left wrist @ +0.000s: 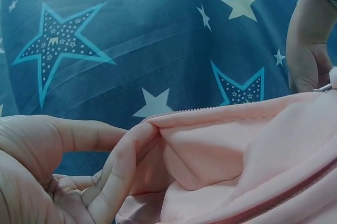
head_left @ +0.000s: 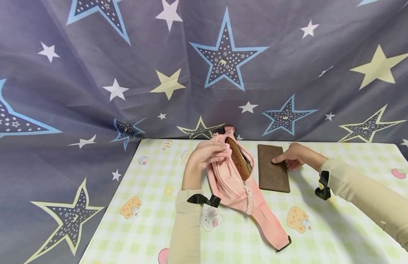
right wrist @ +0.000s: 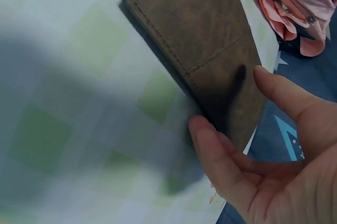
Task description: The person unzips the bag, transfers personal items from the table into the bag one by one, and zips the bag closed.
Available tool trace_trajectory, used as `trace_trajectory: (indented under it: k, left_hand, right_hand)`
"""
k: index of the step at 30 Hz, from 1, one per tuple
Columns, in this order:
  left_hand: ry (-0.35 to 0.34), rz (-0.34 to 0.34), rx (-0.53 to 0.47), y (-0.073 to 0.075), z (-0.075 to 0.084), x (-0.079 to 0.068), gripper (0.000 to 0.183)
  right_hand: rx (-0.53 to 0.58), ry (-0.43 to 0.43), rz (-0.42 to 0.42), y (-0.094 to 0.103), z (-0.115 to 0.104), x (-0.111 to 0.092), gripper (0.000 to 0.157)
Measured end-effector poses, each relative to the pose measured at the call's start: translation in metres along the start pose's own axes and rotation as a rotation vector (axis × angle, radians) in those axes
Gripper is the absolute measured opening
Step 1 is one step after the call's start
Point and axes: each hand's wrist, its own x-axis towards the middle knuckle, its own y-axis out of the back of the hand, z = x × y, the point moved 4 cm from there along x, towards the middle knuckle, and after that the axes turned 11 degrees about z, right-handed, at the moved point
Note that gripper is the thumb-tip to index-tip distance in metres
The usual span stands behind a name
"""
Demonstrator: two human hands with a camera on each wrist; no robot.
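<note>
A pink waist bag [head_left: 228, 183] lies on the table with its zipped mouth wide apart, a brown-orange surface showing inside. My left hand [head_left: 206, 156] pinches the fabric at the left edge of that mouth; the left wrist view shows the fingers [left wrist: 118, 174] curled on the pink cloth. To the right of the bag is a flat brown wallet [head_left: 273, 172] with stitched edges. My right hand [head_left: 298, 156] is at the wallet's right side. Its thumb [right wrist: 281, 90] hangs over the wallet, casting a shadow on it, and its fingertips [right wrist: 200, 129] are right at the long edge.
A checked tablecloth [head_left: 141, 234] with cartoon prints covers the table. Behind and to the left hangs a dark star-patterned cloth [head_left: 151, 47]. The bag's pink strap [head_left: 270, 229] runs toward the front, ending in a dark buckle [head_left: 284, 244]. A braided zipper pull [head_left: 248, 201] dangles from the bag.
</note>
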Motion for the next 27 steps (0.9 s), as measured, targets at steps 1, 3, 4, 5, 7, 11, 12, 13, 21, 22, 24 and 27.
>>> trace_trajectory:
  k: [1, 3, 4, 5, 7, 11, 12, 13, 21, 22, 24, 27]
  left_hand:
    - [0.002, 0.002, 0.001, 0.0001, -0.0004, 0.0001, 0.008]
    - [0.005, 0.004, 0.004, 0.0001, -0.0010, 0.0002, 0.011]
    - [0.003, 0.005, 0.006, 0.0000, -0.0009, 0.0003, 0.013]
    - [0.002, 0.006, 0.009, 0.0001, -0.0009, 0.0002, 0.015]
    - [0.002, 0.005, 0.007, 0.0001, -0.0010, 0.0004, 0.017]
    - [0.006, 0.000, -0.001, 0.0002, -0.0010, 0.0011, 0.013]
    - [0.006, 0.000, -0.002, 0.0003, -0.0007, 0.0014, 0.011]
    - [0.006, 0.001, -0.001, -0.0001, -0.0008, 0.0014, 0.009]
    - [-0.003, 0.021, 0.004, -0.0012, 0.0001, 0.0016, 0.006]
    - [-0.003, 0.021, 0.004, -0.0012, -0.0001, 0.0018, 0.006]
    - [-0.002, 0.019, 0.002, -0.0014, -0.0007, 0.0021, 0.007]
    - [0.002, 0.017, -0.002, -0.0015, -0.0015, 0.0020, 0.007]
  right_hand:
    - [-0.003, 0.006, 0.014, -0.0004, -0.0002, -0.0002, 0.058]
    - [-0.015, 0.020, 0.044, -0.0010, -0.0003, -0.0001, 0.057]
    - [-0.025, 0.025, 0.060, -0.0012, -0.0005, 0.0000, 0.055]
    - [-0.037, 0.034, 0.074, -0.0015, -0.0009, -0.0001, 0.054]
    - [-0.063, 0.050, 0.103, -0.0022, -0.0016, 0.0003, 0.051]
    - [-0.113, 0.077, 0.143, -0.0037, -0.0038, 0.0007, 0.049]
    - [-0.123, 0.081, 0.148, -0.0041, -0.0046, 0.0011, 0.049]
    - [-0.127, 0.081, 0.151, -0.0043, -0.0047, 0.0009, 0.050]
    - [-0.121, 0.034, 0.136, -0.0048, -0.0031, 0.0042, 0.051]
    - [-0.118, 0.030, 0.133, -0.0050, -0.0023, 0.0050, 0.053]
    - [-0.117, 0.024, 0.129, -0.0056, -0.0004, 0.0065, 0.054]
    - [-0.122, 0.035, 0.140, -0.0064, 0.0008, 0.0070, 0.055]
